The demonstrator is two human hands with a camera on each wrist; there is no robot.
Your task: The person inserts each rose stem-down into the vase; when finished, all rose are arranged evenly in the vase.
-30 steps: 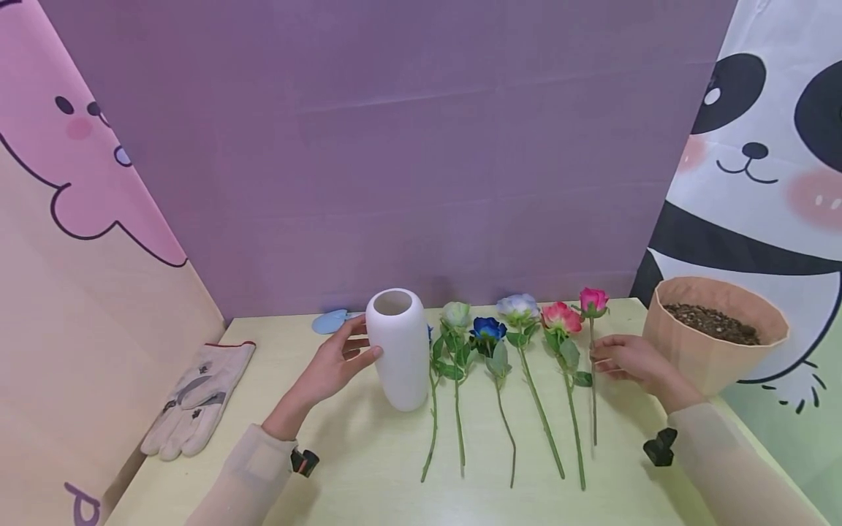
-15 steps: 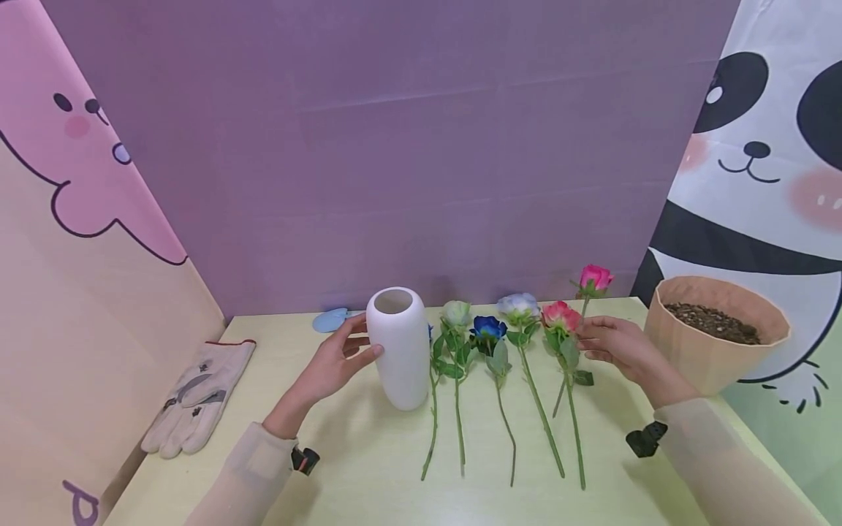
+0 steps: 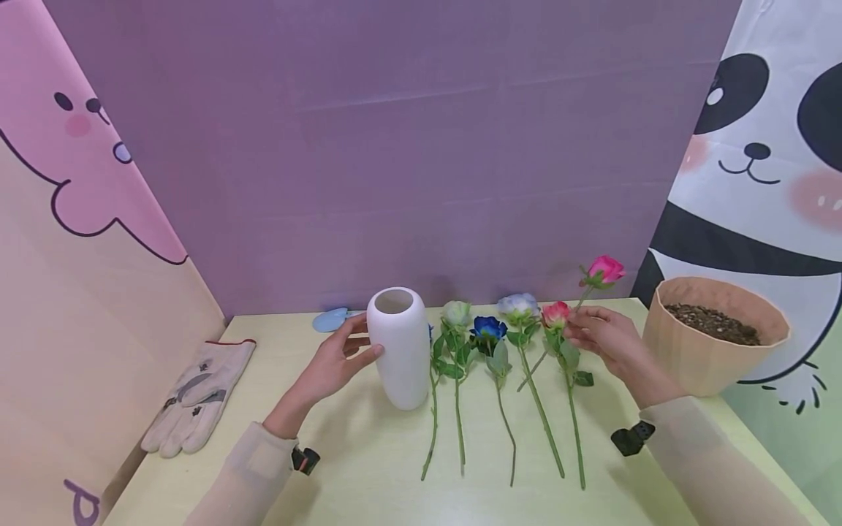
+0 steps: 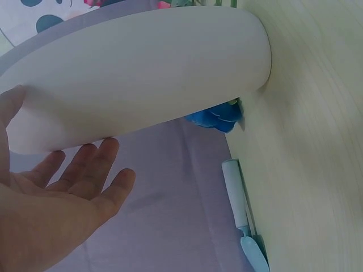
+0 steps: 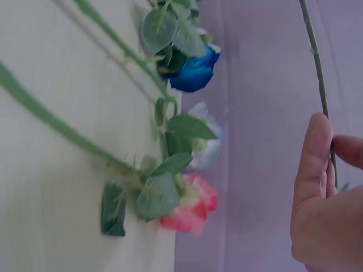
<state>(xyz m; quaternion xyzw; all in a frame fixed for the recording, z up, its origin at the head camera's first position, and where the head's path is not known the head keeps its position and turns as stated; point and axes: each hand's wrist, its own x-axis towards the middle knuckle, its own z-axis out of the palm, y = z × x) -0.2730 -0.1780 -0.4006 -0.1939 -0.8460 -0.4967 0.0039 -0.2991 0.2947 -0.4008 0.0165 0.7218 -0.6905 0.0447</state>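
A tall white vase (image 3: 400, 358) stands upright on the table. My left hand (image 3: 330, 365) holds it near the top, thumb on its front and fingers along its left side. In the left wrist view, the fingertips of that hand (image 4: 68, 198) meet the wall of the vase (image 4: 136, 79). A magenta rose (image 3: 605, 270) is lifted at the right, its stem pinched between thumb and fingers of my right hand (image 3: 608, 343). Its bloom tilts up and right, and the stem (image 5: 316, 56) slants down and left. Below that hand lies a coral-pink rose (image 3: 555, 314), which it partly overlaps.
Between vase and right hand, a blue rose (image 3: 487, 329), a pale lavender flower (image 3: 518, 305) and a pale green one (image 3: 456, 314) lie on the table. A plant pot (image 3: 697, 358) of soil stands right. Gloves (image 3: 197, 402) and a light-blue trowel (image 3: 330, 320) are left.
My right hand has raised the magenta rose off the table and moved left with it, the stem swinging to a slant. My left hand and the vase have stayed in place.
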